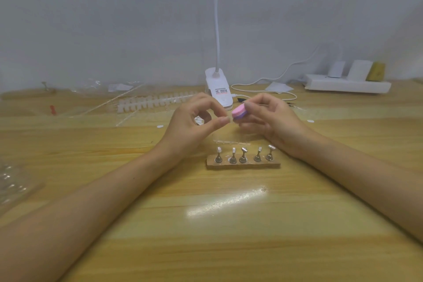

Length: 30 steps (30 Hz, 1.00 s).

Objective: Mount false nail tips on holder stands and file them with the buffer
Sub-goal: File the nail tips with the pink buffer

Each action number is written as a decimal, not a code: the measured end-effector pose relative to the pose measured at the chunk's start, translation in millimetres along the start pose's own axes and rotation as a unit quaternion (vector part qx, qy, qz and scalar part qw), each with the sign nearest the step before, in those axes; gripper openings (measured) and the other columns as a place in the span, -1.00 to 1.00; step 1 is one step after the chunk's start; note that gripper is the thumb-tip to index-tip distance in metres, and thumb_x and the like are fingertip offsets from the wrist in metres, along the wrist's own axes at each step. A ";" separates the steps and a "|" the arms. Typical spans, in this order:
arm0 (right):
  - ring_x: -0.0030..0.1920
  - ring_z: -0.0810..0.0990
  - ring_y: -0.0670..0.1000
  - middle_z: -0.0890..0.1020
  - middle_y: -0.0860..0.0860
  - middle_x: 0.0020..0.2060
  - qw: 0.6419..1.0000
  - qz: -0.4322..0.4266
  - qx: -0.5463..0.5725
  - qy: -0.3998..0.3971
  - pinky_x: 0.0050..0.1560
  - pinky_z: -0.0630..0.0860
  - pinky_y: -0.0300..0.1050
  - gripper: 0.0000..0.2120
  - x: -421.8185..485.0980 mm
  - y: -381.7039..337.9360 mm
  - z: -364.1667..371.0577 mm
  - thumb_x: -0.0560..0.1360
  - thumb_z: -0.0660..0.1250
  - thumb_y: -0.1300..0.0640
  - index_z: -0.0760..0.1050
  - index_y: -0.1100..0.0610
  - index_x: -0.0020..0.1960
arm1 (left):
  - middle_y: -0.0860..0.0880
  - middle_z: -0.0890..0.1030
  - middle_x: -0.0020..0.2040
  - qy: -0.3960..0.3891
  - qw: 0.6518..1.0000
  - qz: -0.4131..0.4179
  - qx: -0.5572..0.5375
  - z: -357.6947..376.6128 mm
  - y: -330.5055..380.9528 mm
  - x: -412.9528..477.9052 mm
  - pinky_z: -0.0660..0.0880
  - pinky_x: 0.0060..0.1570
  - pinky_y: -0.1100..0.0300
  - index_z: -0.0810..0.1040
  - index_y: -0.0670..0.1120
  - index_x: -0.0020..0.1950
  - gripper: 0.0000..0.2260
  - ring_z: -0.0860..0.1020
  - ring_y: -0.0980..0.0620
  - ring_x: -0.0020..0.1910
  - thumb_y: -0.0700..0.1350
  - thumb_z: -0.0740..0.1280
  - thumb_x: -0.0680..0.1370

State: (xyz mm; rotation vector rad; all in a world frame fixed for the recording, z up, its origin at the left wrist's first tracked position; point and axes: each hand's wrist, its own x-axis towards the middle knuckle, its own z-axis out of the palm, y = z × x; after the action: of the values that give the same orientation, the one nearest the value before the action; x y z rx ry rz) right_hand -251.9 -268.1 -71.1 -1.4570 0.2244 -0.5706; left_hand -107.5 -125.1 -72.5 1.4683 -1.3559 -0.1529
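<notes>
Above table (229, 236), buffer (239, 112) in right grip (274, 123)

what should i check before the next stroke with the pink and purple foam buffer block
1. Right hand grips the pink and purple foam buffer block: ok.
2. Left hand pinches a nail tip: cannot tell, too small.
3. Five silver metal holder stands upright on brown base strip: ok.
4. Tips mounted on those stands: cannot tell.
5. White rack of spare tips behind the hands: ok.
</notes>
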 end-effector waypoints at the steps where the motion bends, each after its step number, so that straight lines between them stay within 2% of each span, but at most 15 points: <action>1: -0.12 0.74 0.05 0.74 0.14 -0.14 1.000 0.000 0.003 0.005 -0.18 0.65 -0.17 -0.84 0.5 0.2 -1.1 0.48 0.37 0.15 0.47 0.21 -0.03 | -0.01 0.57 -0.06 0.006 1.000 -0.005 -0.003 0.1 -0.8 0.2 0.47 -0.06 0.29 0.62 -0.14 -0.14 -0.95 0.53 0.11 -0.17 -0.20 0.45 0.51; 4: -0.07 0.74 0.12 0.73 0.17 -0.11 0.997 0.007 -0.059 -0.054 -0.10 0.67 -0.08 -0.86 -0.4 1.5 1.5 0.48 0.41 0.16 0.49 0.18 -0.05 | -0.03 0.57 -0.07 0.009 1.000 -0.005 -0.004 -0.3 -1.8 0.5 0.46 -0.07 0.30 0.61 -0.14 -0.15 -0.94 0.53 0.14 -0.16 -0.21 0.45 0.51; 7: -0.08 0.74 0.06 0.74 0.14 -0.13 1.000 -0.007 0.006 0.010 -0.12 0.66 -0.14 -0.86 1.3 1.7 -1.1 0.49 0.37 0.16 0.48 0.21 -0.03 | -0.03 0.58 -0.09 -0.001 1.000 0.000 -0.001 0.4 -1.9 0.6 0.43 -0.09 0.36 0.60 -0.06 -0.17 -0.90 0.52 0.17 -0.18 -0.22 0.45 0.51; 8: -0.08 0.74 0.06 0.74 0.14 -0.13 1.000 -0.004 0.007 0.007 -0.12 0.66 -0.14 -0.86 1.9 1.6 -1.8 0.49 0.37 0.15 0.47 0.20 -0.03 | -0.04 0.59 -0.08 0.004 1.000 -0.002 -0.004 0.1 -2.2 0.5 0.43 -0.09 0.37 0.60 -0.05 -0.17 -0.89 0.52 0.18 -0.19 -0.21 0.45 0.51; 11: -0.08 0.74 0.11 0.74 0.16 -0.12 0.996 0.006 -0.065 -0.057 -0.07 0.68 -0.04 -0.84 0.8 2.6 1.3 0.47 0.42 0.13 0.49 0.18 -0.04 | -0.07 0.60 -0.08 0.006 1.000 -0.003 -0.007 -0.4 -3.4 0.5 0.44 -0.09 0.33 0.60 -0.06 -0.16 -0.90 0.53 0.15 -0.18 -0.22 0.44 0.52; 14: -0.14 0.73 0.04 0.74 0.11 -0.16 1.000 -0.016 0.001 0.010 -0.15 0.66 -0.14 -0.82 1.7 2.5 -0.8 0.46 0.38 0.13 0.47 0.21 -0.03 | -0.03 0.60 -0.08 -0.006 1.000 -0.002 -0.002 0.9 -3.3 0.5 0.44 -0.08 0.36 0.59 -0.04 -0.17 -0.89 0.53 0.17 -0.16 -0.21 0.45 0.52; 15: -0.15 0.73 0.03 0.74 0.11 -0.17 1.000 -0.015 0.003 0.008 -0.18 0.65 -0.17 -0.83 1.8 1.9 -1.3 0.46 0.37 0.13 0.47 0.20 -0.04 | -0.03 0.60 -0.08 -0.003 1.000 -0.004 -0.005 0.7 -3.5 0.7 0.43 -0.08 0.35 0.59 -0.03 -0.17 -0.88 0.53 0.17 -0.16 -0.21 0.44 0.52; 18: -0.23 0.71 0.03 0.73 0.12 -0.16 0.994 -0.003 -0.079 -0.076 -0.29 0.60 -0.21 -0.83 -0.7 1.7 3.6 0.48 0.40 0.11 0.45 0.16 -0.05 | -0.07 0.60 -0.08 0.006 1.000 -0.009 -0.014 -1.1 -3.5 1.1 0.42 -0.08 0.32 0.58 -0.02 -0.18 -0.87 0.52 0.15 -0.16 -0.22 0.43 0.52; 22: -0.37 0.59 -0.06 0.72 0.10 -0.18 1.000 -0.015 -0.010 0.004 -0.43 0.45 -0.28 -0.79 1.7 2.3 -0.9 0.44 0.40 0.10 0.45 0.18 -0.03 | -0.08 0.60 -0.08 -0.003 1.000 -0.012 -0.008 -0.6 -1.8 0.7 0.42 -0.09 0.36 0.58 -0.03 -0.18 -0.87 0.52 0.17 -0.17 -0.22 0.43 0.52; 25: -0.34 0.63 -0.02 0.72 0.13 -0.16 0.995 0.010 -0.082 -0.052 -0.41 0.47 -0.26 -0.80 2.3 2.8 -0.3 0.44 0.43 0.08 0.48 0.15 -0.06 | -0.12 0.60 -0.08 0.000 1.000 -0.018 -0.011 -1.3 -1.7 0.8 0.42 -0.09 0.33 0.57 -0.02 -0.19 -0.86 0.52 0.14 -0.17 -0.22 0.43 0.53; 28: -0.28 0.66 -0.04 0.72 0.13 -0.16 1.000 0.007 -0.010 -0.009 -0.36 0.52 -0.26 -0.82 3.6 2.4 -2.9 0.45 0.40 0.09 0.50 0.18 -0.04 | -0.13 0.60 -0.07 -0.004 1.000 -0.021 -0.009 -0.6 -0.9 0.5 0.42 -0.10 0.36 0.58 -0.02 -0.19 -0.86 0.52 0.18 -0.18 -0.22 0.44 0.52; 30: -0.24 0.69 -0.03 0.73 0.12 -0.16 1.000 0.003 -0.016 -0.012 -0.32 0.56 -0.24 -0.84 3.8 2.3 -4.5 0.45 0.40 0.12 0.50 0.18 -0.06 | -0.13 0.60 -0.07 0.000 1.000 -0.022 -0.011 -0.7 -0.8 0.2 0.42 -0.10 0.37 0.58 -0.03 -0.19 -0.87 0.51 0.19 -0.18 -0.22 0.44 0.52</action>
State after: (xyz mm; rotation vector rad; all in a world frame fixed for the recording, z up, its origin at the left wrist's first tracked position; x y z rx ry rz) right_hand -250.3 -273.8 -73.1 -1.4939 0.2197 -0.5465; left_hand -106.4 -125.1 -72.6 1.4793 -1.3183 -0.1958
